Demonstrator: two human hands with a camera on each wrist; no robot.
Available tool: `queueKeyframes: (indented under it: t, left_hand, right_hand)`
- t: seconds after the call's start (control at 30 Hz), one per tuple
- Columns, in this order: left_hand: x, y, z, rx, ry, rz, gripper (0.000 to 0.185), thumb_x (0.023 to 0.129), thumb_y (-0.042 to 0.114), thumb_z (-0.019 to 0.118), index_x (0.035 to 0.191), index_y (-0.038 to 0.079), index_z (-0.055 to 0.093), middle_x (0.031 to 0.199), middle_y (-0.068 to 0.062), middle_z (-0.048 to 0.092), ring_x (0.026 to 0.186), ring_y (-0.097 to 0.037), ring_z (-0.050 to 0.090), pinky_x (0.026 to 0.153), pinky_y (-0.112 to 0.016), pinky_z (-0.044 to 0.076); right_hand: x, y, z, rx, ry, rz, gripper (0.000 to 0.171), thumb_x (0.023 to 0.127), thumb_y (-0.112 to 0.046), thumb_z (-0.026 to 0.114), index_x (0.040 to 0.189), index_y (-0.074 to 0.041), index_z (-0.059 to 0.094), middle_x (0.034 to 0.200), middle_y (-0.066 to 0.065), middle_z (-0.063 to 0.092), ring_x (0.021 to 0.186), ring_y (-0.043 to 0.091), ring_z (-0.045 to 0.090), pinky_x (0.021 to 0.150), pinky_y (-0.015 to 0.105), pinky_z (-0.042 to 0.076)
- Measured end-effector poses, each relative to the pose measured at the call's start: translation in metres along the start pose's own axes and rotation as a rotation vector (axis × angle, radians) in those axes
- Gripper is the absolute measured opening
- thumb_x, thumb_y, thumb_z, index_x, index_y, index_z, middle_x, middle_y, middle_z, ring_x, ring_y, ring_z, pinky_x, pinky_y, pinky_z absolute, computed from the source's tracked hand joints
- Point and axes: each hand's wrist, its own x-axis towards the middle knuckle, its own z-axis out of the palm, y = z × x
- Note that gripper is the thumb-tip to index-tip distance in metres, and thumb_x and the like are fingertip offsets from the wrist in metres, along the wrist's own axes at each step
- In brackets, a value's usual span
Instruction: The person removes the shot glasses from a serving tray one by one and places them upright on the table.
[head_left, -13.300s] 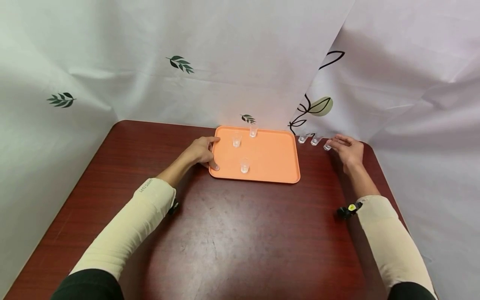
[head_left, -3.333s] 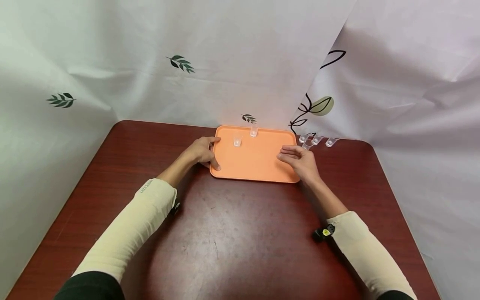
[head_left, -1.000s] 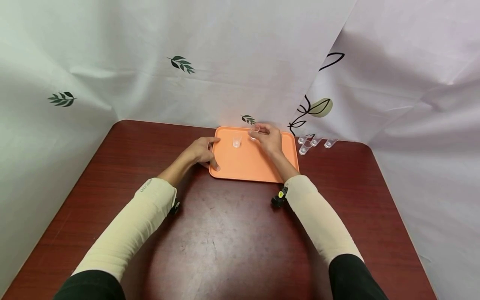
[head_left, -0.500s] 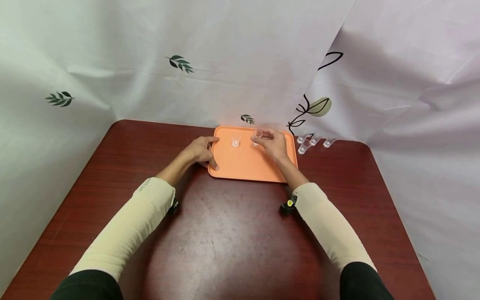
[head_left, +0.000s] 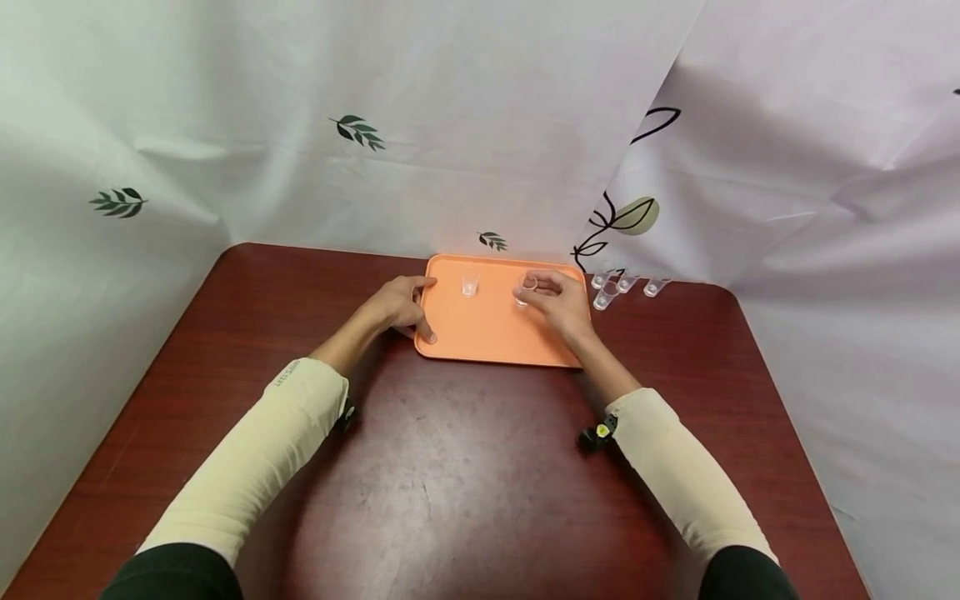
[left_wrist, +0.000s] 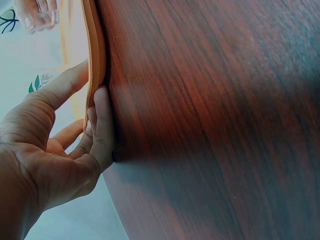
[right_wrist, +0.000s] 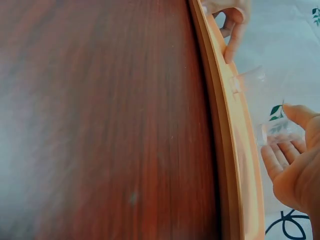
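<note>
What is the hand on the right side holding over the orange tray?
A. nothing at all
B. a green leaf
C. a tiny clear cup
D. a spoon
C: the right hand pinches a tiny clear cup in its fingertips above the orange tray, while the left hand grips the tray's left edge.

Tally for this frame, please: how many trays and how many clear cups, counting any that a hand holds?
Orange tray: 1
Clear cups: 6 (1 on the tray, 1 pinched in the right hand, 4 on the table to the tray's right)
Total: 7
</note>
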Motion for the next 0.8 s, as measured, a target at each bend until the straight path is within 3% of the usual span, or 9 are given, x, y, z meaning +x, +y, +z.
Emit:
queueKeyframes:
  t: [0.2, 0.43, 0.53, 0.8]
  left_hand:
    - [-0.002, 0.000, 0.001, -0.020, -0.007, -0.005, 0.123, 0.077, -0.007, 0.100, 0.179, 0.018, 0.036, 0.111, -0.011, 0.047, 0.082, -0.019, 0.061, 0.068, -0.029, 0.069]
    - [-0.003, 0.000, 0.000, -0.022, -0.010, -0.003, 0.123, 0.078, -0.007, 0.099, 0.179, 0.018, 0.035, 0.111, -0.012, 0.048, 0.078, -0.017, 0.063, 0.069, -0.029, 0.070]
    - [-0.003, 0.000, 0.000, -0.021, -0.012, -0.004, 0.123, 0.078, -0.006, 0.100, 0.179, 0.018, 0.034, 0.112, -0.012, 0.048, 0.078, -0.018, 0.063, 0.069, -0.029, 0.070]
    - [-0.003, 0.000, 0.000, -0.018, -0.012, -0.003, 0.123, 0.077, -0.006, 0.100, 0.179, 0.018, 0.035, 0.116, -0.013, 0.047, 0.080, -0.019, 0.065, 0.070, -0.031, 0.071]
  right_hand:
    - [-0.012, 0.004, -0.013, 0.024, -0.001, -0.023, 0.046, 0.095, -0.014, 0.093, 0.134, 0.003, 0.079, 0.127, 0.021, 0.081, 0.098, 0.002, 0.075, 0.089, 0.013, 0.065]
    - [-0.023, 0.008, -0.028, 0.058, -0.007, -0.031, 0.045, 0.095, -0.008, 0.091, 0.134, 0.007, 0.077, 0.108, -0.005, 0.082, 0.095, -0.002, 0.076, 0.088, 0.013, 0.066]
    - [-0.028, 0.009, -0.035, 0.058, 0.003, -0.032, 0.044, 0.094, -0.006, 0.091, 0.134, 0.008, 0.077, 0.104, -0.010, 0.081, 0.095, -0.002, 0.077, 0.087, 0.013, 0.066]
    - [-0.039, 0.013, -0.052, 0.085, 0.025, -0.018, 0.046, 0.095, -0.007, 0.091, 0.135, 0.009, 0.076, 0.104, -0.012, 0.081, 0.097, -0.001, 0.078, 0.089, 0.014, 0.067]
